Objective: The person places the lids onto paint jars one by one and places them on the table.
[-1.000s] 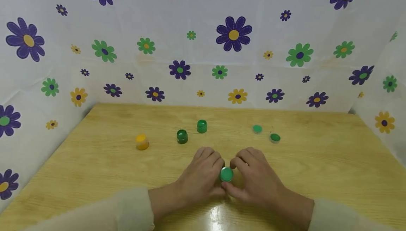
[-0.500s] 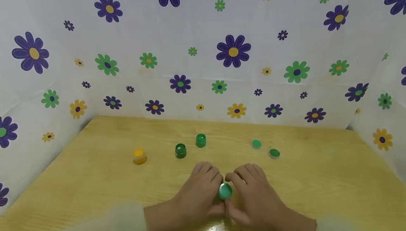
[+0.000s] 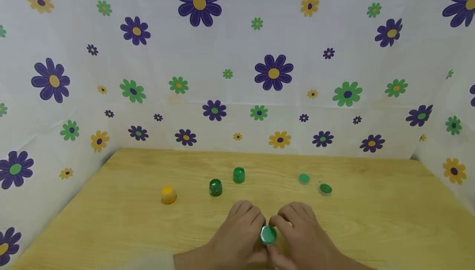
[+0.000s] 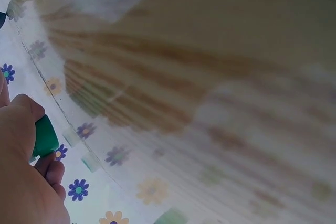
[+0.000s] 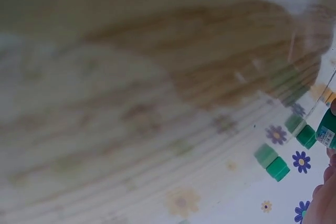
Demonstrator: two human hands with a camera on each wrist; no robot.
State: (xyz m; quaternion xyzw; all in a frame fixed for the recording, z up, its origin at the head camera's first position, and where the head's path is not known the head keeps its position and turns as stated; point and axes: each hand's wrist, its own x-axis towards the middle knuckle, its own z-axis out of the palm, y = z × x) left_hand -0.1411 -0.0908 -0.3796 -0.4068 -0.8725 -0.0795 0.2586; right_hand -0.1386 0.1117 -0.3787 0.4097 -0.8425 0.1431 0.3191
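A small paint jar point(image 3: 268, 234) with a green top sits between both hands near the front of the table. My left hand point(image 3: 239, 237) grips it from the left side. From the right, the right hand point(image 3: 304, 237) holds it with thumb at the near rim and curled index finger at the far side. The right wrist view catches the jar point(image 5: 326, 131) at its edge, with a printed label on its green side. In the left wrist view, fingertips pinch the green jar point(image 4: 46, 136). Most of the jar's body is hidden by the fingers in the head view.
Two green jars without lids, one dark point(image 3: 215, 188) and one brighter point(image 3: 239, 175), stand farther back. Left of them is a yellow jar point(image 3: 168, 195). Two green lids lie at the right, one lighter point(image 3: 304, 178), one darker point(image 3: 325, 189). Flowered cloth point(image 3: 237, 55) rises behind the table.
The head view has tilted upward, so the table and hands appear lower in it. Both hands stay on the jar with nearly the same hold. The other jars and lids keep their places.
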